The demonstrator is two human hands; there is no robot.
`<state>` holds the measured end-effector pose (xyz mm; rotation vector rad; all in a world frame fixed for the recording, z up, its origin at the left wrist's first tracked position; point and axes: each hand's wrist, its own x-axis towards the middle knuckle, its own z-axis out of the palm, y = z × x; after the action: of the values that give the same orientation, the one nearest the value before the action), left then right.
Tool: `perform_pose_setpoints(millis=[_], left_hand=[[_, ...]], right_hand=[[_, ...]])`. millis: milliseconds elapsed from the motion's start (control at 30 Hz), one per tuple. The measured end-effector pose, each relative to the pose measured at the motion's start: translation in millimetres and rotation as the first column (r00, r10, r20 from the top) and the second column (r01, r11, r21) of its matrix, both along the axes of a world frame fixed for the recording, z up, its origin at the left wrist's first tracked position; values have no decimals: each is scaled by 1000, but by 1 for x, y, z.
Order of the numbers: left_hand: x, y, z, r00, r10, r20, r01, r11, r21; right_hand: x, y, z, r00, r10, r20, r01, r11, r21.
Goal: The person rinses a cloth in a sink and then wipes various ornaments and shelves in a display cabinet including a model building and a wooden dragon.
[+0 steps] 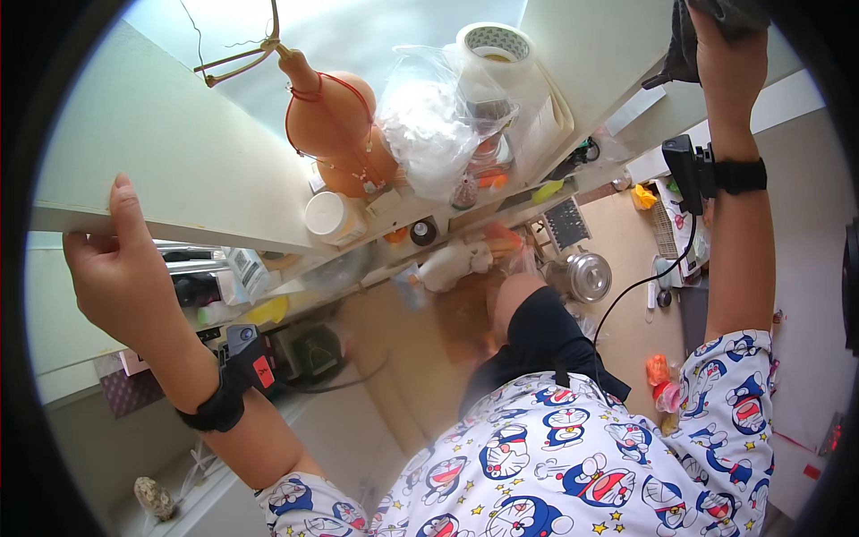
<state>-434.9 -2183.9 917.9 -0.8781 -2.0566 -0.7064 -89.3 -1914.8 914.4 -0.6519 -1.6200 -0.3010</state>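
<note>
My left hand (121, 268) grips the front edge of a white vertical shelf panel (181, 148) at the left, its thumb and fingers on either side. At the upper right, my right hand (728, 47) is raised, closed on a dark grey cloth (678, 50) that hangs against another white panel; part of this hand is cut off by the picture's rim. Between the panels stand a dried bottle gourd (329, 121) wound with red cord, a clear plastic bag of white fluffy material (429, 134), a large roll of clear tape (493, 50) and a white-lidded jar (329, 215).
Lower compartments hold a small dark bottle (423, 232), packets and a yellow item (268, 310). A lidded glass jar (589, 276) stands below, near my bare knee (520, 295). Orange and pink items (661, 382) lie lower right. A black cable (627, 288) runs from my right wrist camera.
</note>
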Motion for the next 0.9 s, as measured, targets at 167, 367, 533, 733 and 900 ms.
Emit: perform_pose_setpoints(millis=[167,367,533,733,900], left_hand=[[10,6,7,988,-142,55,137,987,88],[4,-13,9,883,-419,211,370,898,237],[3,-31,13,902,-375,215,349,925,149],[-7,-21,8,866,-464,187,457,886,83],[5,-19,8,867,-347,359,347,936,65]], right_hand=[[41,15,-7,981,-187,60,193,973,-123],[29,-37,5,981,53,-186,-106,951,-291],[24,-41,1,958,151,-244,-213,944,-252],[36,-25,-27,920,138,-367,-287,876,-389],[37,-34,-3,991,123,-61,-135,949,-285]])
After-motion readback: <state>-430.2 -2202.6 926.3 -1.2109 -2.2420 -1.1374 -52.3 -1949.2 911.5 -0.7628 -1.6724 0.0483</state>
